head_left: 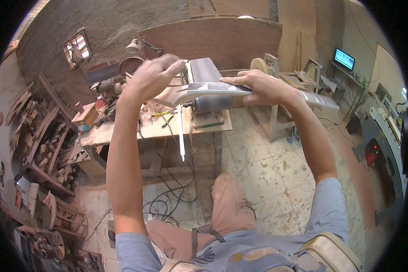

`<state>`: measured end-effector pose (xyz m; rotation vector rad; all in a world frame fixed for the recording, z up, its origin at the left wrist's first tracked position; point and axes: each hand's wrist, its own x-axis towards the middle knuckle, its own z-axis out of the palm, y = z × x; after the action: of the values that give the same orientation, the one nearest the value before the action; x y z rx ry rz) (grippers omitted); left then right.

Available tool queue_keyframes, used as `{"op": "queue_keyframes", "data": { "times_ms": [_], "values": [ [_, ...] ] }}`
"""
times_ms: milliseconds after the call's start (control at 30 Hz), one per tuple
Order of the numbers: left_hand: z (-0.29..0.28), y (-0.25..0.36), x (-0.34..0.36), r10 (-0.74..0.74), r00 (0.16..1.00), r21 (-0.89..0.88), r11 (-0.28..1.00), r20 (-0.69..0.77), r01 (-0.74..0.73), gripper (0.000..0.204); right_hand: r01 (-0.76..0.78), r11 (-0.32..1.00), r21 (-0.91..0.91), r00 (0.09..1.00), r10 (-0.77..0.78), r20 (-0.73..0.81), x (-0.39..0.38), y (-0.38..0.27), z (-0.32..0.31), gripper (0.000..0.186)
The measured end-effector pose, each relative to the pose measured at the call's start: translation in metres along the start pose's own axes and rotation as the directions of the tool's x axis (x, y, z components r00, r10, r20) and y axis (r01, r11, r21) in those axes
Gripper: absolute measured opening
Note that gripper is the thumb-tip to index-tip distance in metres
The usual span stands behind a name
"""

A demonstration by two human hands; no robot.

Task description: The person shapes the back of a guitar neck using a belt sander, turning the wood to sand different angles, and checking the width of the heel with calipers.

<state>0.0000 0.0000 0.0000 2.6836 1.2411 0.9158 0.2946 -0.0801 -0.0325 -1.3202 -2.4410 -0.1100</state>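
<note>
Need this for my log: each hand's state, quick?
Left hand: blurred; open or closed cannot be told.
Right hand: closed, holding the pale curved piece.

Both arms up & out in front, bare from approx. the elbows down. L forearm [124, 167] rises near-vert. from a grey-blue short sleeve [136, 251]; L hand [155, 78] is at the top w/ wrist bent in twd the R, back of hand twd the cam. Fingers partly curled, blurred, so exact grip n/c. R forearm [309, 131] slants up & inward, elbow out to the side. R hand [264, 88] is closed in a pinch: idx finger reaching L along the top, thumb underneath. Hands well apart, approx. same ht. R knee [229, 188] fwd of L leg [174, 235].
</note>
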Motion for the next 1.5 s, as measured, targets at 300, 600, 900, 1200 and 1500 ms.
{"op": "queue_keyframes", "data": {
  "times_ms": [300, 600, 900, 1200, 1500],
  "values": [
    [0.087, -0.082, 0.024, -0.208, 0.959, -0.151, 0.959, 0.195, 0.239, 0.062, 0.032, 0.998, -0.059, 0.999, -0.029, 0.047, 0.03, 0.083, 0.012, 0.06],
    [0.105, -0.107, 0.033, -0.189, 0.977, -0.201, 0.958, 0.1, 0.206, 0.057, -0.025, 0.999, -0.028, 0.996, 0.022, -0.092, 0.016, 0.113, 0.033, 0.066],
    [0.056, -0.091, -0.116, -0.288, 0.807, -0.07, 0.924, 0.516, 0.375, 0.055, -0.05, 0.972, 0.232, 0.969, -0.01, 0.248, -0.07, -0.003, 0.067, 0.056],
    [0.167, -0.146, -0.443, -0.593, 0.5, 0.209, 0.751, 0.631, 0.627, 0.044, -0.145, 0.724, 0.675, 0.855, -0.251, 0.453, -0.197, -0.131, 0.351, 0.059],
    [0.163, -0.134, -0.36, -0.643, 0.639, -0.016, 0.699, 0.422, 0.715, 0.039, -0.434, 0.625, 0.648, 0.9, 0.338, 0.277, -0.117, -0.015, 0.239, 0.035]
  ]
}}
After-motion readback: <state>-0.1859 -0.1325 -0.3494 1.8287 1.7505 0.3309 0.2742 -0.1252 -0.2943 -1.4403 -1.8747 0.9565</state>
